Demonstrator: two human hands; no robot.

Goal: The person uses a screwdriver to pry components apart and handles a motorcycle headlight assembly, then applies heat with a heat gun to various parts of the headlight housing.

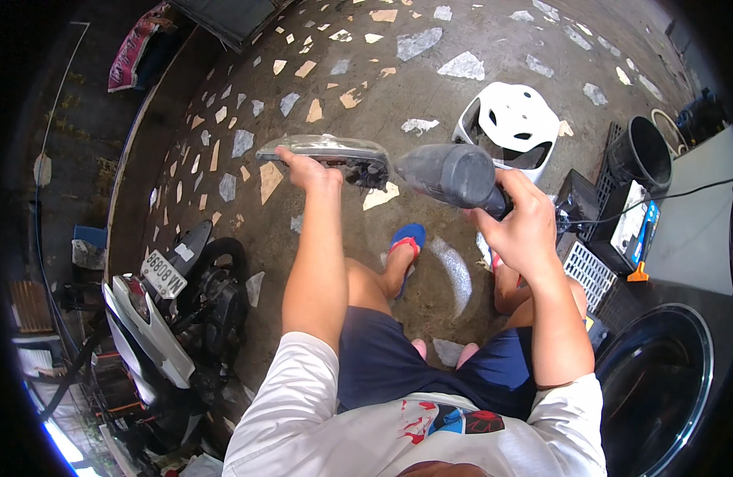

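Observation:
My left hand (309, 171) is closed on one end of a vehicle headlight unit (334, 148), which has a clear lens on top and a dark housing below. It is held out level above the floor. Wrapped round the handle of a dark grey, hair-dryer-shaped blower (442, 171) is my right hand (519, 219). The blower's narrow nozzle points left, close to the headlight's right end; whether they touch I cannot tell. A thin black cord (661, 208) runs from near my right hand toward the right edge.
A white plastic stool (535, 119) stands beyond the blower. Close on my left is a motorcycle (155, 338). A black bucket (641, 155), a boxed battery-like block (627, 226), a white plastic basket (591, 274) and a large black round basin (661, 389) line the right side.

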